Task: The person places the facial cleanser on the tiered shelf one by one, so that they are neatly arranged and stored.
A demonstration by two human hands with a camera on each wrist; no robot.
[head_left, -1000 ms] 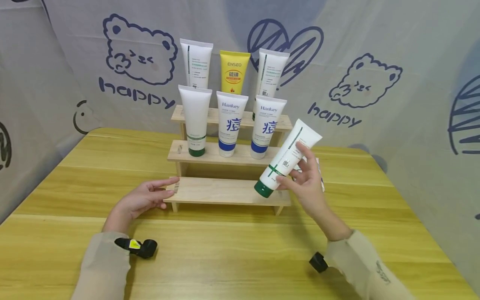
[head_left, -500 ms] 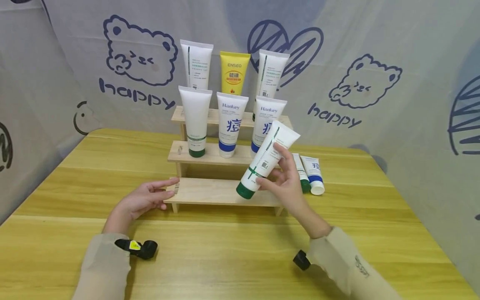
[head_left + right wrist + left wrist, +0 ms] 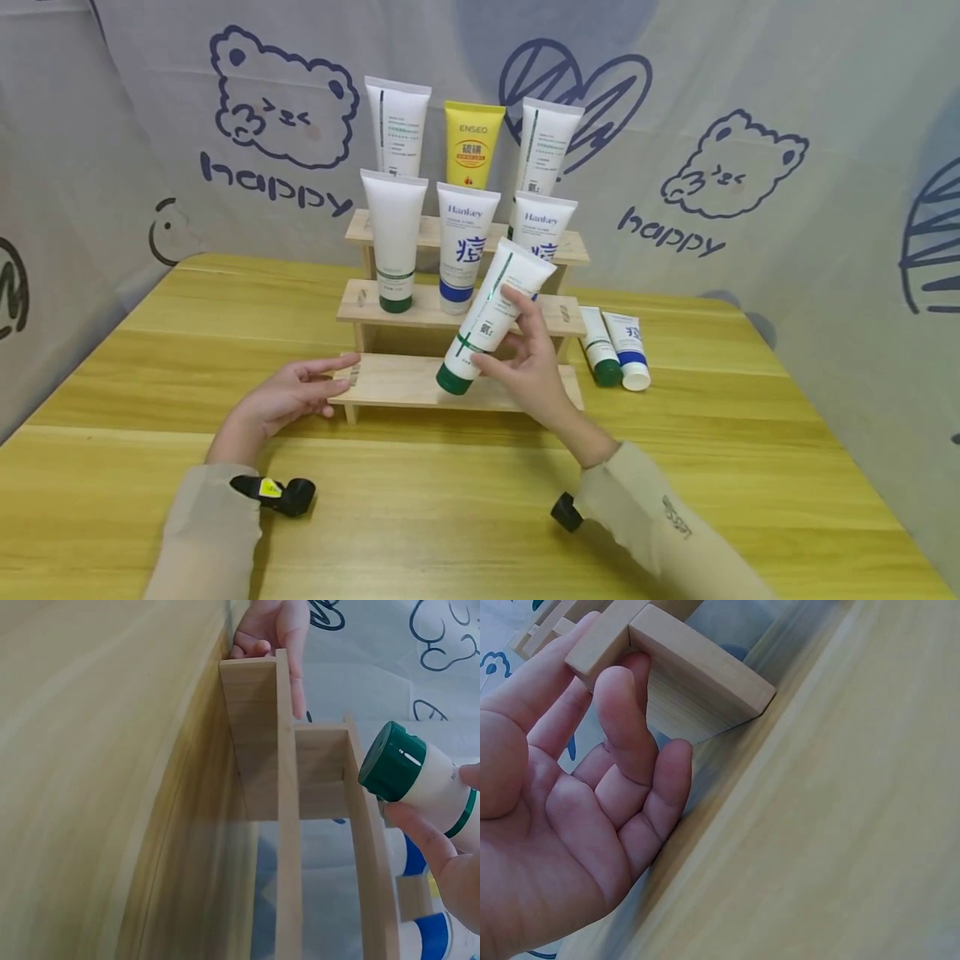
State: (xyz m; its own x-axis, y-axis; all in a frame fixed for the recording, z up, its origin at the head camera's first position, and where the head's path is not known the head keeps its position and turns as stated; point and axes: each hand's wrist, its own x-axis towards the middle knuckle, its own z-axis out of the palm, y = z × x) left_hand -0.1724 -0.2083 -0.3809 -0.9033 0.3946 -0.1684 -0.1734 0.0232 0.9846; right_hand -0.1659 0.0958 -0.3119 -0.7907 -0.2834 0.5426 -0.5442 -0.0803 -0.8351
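Observation:
My right hand [image 3: 528, 367] grips a white squeeze tube [image 3: 491, 312] with a green cap, thumb on one side and fingers on the other. The tube leans to the right, its cap [image 3: 391, 761] pointing down-left above the bottom step of a three-step wooden display stand [image 3: 420, 379]. At the left end of that bottom step, my left hand [image 3: 300, 392] holds the board's edge, with fingers above and below the wood [image 3: 607, 641] in the left wrist view. Part of a blue-and-white tube [image 3: 543, 218] is hidden behind the held tube.
On the middle step stand a white green-capped tube [image 3: 395, 237] and a blue-and-white tube [image 3: 465, 242]. The top step bears a yellow tube [image 3: 472, 146] between two white tubes [image 3: 397, 125]. Right of the stand, a green-capped tube [image 3: 600, 346] and a blue-banded tube [image 3: 630, 350] lie on the table.
My right hand has carried the tilted tube leftward from the stand's right end to over the bottom step, uncovering the two lying tubes. My left hand stays at the step's left end.

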